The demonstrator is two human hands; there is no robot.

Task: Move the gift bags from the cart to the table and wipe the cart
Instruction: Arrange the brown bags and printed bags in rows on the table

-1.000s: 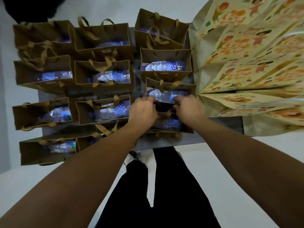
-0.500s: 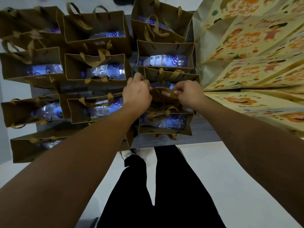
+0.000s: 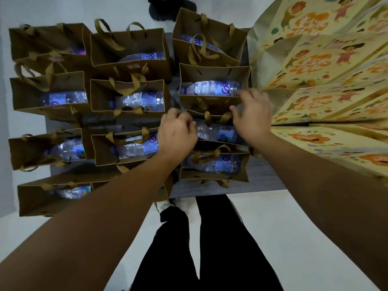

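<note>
Looking straight down on the grey surface [image 3: 264, 179], packed with brown bags [image 3: 128, 49], each with a water bottle [image 3: 210, 88] lying inside. They stand in 3 columns, walls touching or nearly so. The left column hangs out past the surface's left edge over the pale floor [image 3: 294, 238].

Left hand [image 3: 177, 135] sits at the left end of the third bag [image 3: 218, 131] in the right column, fingers curled down at its rim; whether they actually grip paper or a handle I cannot tell. Right hand [image 3: 251, 117] is over that bag's right end, fingers spread and slack, gripping nothing, blurred at the tips near the second bag [image 3: 214, 70].

The nearest bag [image 3: 212, 175] in that column stands just inside the near edge, with a bare grey strip in front and a wider bare patch to its right. A narrow grey gap runs between the middle and right columns.

On the right, big yellow printed bags [image 3: 327, 66] crowd the surface and overhang its right side, close beside the right hand. Dark trousers [image 3: 220, 248] stand just off the near edge.
</note>
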